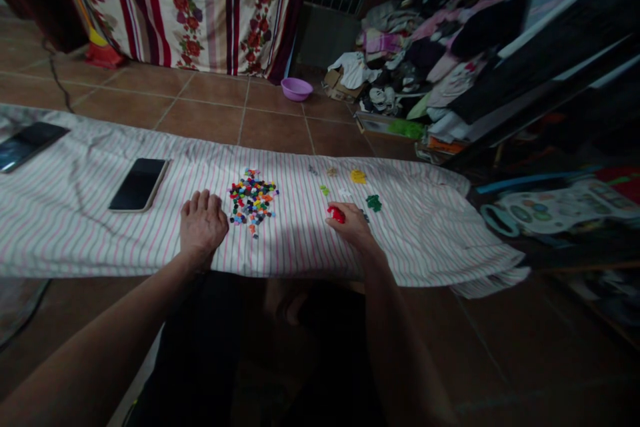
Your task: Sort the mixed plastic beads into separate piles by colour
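My left hand [203, 223] rests palm down on the striped cloth, fingers stretched forward, holding nothing. Just right of it lies a mixed heap of small coloured plastic pieces [253, 201]. My right hand [354, 225] is curled round a cluster of small red pieces [337, 214], low over the cloth. Whether all of them are in the fingers or some lie on the cloth cannot be made out. Around it are little single-colour groups: yellow pieces [357, 176], dark green pieces [373, 203], light green pieces [325, 191], white pieces [345, 193], tan pieces [331, 172] and grey pieces [313, 170].
A phone [139, 185] lies left of my left hand, and another dark phone [31, 143] sits at the far left. Beyond the cloth-covered surface [420, 240], a purple basin [297, 89] stands on the tiled floor. Heaped clothes [415, 47] and dark shelving fill the right side.
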The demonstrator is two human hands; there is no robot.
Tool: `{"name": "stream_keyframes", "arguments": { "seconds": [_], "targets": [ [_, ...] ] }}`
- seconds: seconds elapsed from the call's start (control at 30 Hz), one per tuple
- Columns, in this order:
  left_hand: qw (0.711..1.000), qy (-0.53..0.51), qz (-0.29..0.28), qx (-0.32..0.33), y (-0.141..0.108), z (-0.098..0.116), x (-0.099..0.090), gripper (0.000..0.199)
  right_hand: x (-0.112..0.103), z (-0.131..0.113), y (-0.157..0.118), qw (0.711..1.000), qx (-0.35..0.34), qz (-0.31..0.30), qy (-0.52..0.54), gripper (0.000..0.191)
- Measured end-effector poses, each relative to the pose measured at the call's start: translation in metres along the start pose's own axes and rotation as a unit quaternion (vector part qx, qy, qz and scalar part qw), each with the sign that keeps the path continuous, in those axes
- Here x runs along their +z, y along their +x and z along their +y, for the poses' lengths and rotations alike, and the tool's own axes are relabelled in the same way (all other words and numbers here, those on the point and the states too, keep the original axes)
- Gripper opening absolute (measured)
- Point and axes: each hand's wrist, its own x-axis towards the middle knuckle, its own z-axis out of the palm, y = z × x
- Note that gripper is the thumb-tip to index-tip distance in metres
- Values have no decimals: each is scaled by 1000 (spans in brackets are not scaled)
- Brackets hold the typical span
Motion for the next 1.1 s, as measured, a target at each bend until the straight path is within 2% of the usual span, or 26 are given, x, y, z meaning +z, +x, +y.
{"name": "stream_keyframes", "arguments": {
  "seconds": [0.1,0.23,0.43,0.7,0.8,0.97,1.1],
  "targets": [
    [1000,14,2,5,0,-1,0,33,0,-1,0,1000,-10,-2,2,39],
    [1000,20,5,6,0,-1,1,33,-2,-5,2,999,-37,-6,26,27],
    [1000,16,10,3,0,-1,1,31,-2,-9,1,999,-21,8,24,29],
    [1000,4,3,1,0,0,1,33,-4,-10,1,1000,0,8,28,19],
    [1000,-11,2,0,0,-1,1,34,-5,-7,3,998,13,-2,55,25],
    [1000,7,6,1,0,-1,3,34,-2,4,1,994,36,-19,103,53],
    [1000,12,14,2,0,-2,4,34,1,5,0,999,4,-16,52,50]
  ]
}}
